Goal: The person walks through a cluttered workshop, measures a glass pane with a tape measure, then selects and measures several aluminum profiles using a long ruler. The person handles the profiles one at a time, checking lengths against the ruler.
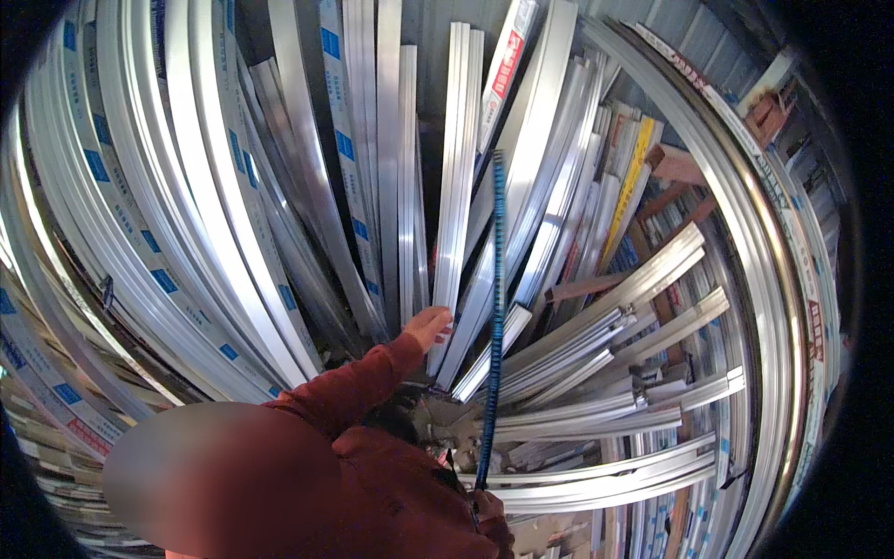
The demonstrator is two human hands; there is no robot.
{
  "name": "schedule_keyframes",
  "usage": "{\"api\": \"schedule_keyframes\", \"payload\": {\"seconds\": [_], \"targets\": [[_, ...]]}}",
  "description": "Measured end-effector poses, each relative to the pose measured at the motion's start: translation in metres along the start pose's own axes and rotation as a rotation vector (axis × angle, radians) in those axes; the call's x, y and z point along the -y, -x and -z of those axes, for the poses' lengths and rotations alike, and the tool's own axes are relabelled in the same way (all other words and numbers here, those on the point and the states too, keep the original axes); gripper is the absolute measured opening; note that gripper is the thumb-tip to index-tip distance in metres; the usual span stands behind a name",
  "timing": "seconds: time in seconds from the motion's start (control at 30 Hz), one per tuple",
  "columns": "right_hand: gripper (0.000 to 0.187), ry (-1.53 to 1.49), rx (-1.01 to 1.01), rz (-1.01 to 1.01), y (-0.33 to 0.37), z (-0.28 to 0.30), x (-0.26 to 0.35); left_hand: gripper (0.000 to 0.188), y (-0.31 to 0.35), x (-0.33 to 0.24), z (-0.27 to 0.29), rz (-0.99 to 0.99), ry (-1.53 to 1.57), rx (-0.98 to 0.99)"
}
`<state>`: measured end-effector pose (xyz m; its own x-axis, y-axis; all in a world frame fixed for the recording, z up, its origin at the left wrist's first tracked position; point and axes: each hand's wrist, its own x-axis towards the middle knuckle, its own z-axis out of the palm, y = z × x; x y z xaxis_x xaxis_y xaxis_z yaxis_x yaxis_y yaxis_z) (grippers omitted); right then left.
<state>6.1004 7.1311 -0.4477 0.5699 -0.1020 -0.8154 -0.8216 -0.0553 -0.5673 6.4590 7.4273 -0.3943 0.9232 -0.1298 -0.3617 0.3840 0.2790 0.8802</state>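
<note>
My left hand [428,328] reaches forward in a dark red sleeve, its fingers bent around the lower part of a silvery aluminium profile [453,186]. That profile leans upright among others like it. Low in the picture, my right hand [489,508] is closed around the near end of a long blue tape measure [496,307] with dark marks along it. The tape rises from the hand, in front of the leaning profiles, with its far end near the upper middle. My right fingers are partly hidden.
Tall profiles with blue labels [200,186] stand close together on the left. Shorter cut profiles [643,270] lie stacked on the right, their ends pointing outward. A long curved-looking rail [745,233] bounds the right side. Small scraps litter the floor [456,424].
</note>
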Motion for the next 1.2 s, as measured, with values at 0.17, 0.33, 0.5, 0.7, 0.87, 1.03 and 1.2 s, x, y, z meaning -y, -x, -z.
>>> {"api": "schedule_keyframes", "payload": {"seconds": [0.17,0.33,0.5,0.7,0.87,1.03,1.2], "targets": [[0.032,-0.355,-0.058,0.05,-0.006,0.013,0.045,0.062,-0.058,-0.014,0.035,-0.231,-0.487,-0.254],[0.037,0.075,-0.117,0.181,0.005,0.003,0.119,0.083,-0.205,-0.075,0.051,-0.358,-0.598,-0.39],[0.043,-0.482,-0.214,0.165,-0.061,-0.02,0.021,0.096,-0.332,-0.173,0.034,-0.479,-0.708,-0.65],[0.038,-0.227,-0.235,0.096,-0.022,-0.07,0.12,0.102,-0.403,-0.227,0.038,-0.389,-0.649,-0.485],[0.038,0.129,-0.238,0.387,-0.033,-0.063,0.122,0.081,-0.426,-0.231,0.076,-0.337,-0.591,-0.415],[0.037,-0.211,-0.151,0.072,-0.007,-0.071,0.187,0.044,-0.399,-0.221,0.033,-0.368,-0.361,-0.229],[0.038,-0.36,-0.177,0.139,-0.009,-0.082,0.2,0.055,-0.367,-0.221,-0.037,-0.413,-0.335,-0.08]]}}
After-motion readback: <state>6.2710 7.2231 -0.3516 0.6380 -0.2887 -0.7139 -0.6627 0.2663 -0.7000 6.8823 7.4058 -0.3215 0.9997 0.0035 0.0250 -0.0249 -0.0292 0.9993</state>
